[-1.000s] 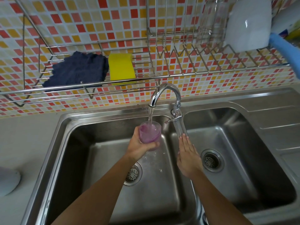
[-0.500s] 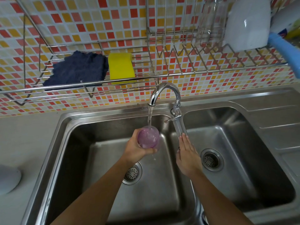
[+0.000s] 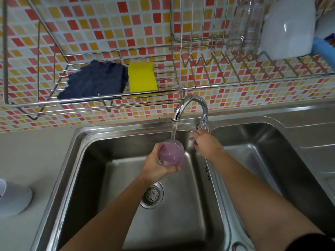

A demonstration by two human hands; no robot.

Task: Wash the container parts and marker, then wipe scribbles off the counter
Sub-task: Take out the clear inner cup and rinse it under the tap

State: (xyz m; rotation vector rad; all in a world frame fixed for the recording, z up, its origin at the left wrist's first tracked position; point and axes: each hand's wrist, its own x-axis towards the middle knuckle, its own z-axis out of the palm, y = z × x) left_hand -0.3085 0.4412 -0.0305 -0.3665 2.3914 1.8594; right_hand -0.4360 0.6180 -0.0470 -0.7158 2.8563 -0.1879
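My left hand grips a translucent purple container over the left basin of the steel sink. The container's mouth is tilted up into the water stream that falls from the chrome tap. My right hand is at the tap's base on the divider between the basins, with its fingers curled round the tap handle, which is mostly hidden beneath them. No marker is in view.
A wire rack on the tiled wall holds a dark blue cloth, a yellow sponge, a clear glass and a white bowl. A white object lies on the left counter. The right basin holds nothing.
My right hand has moved forward from resting flat on the handle's end to curling round the handle near the tap's base. The container has tilted in my left hand under the water.
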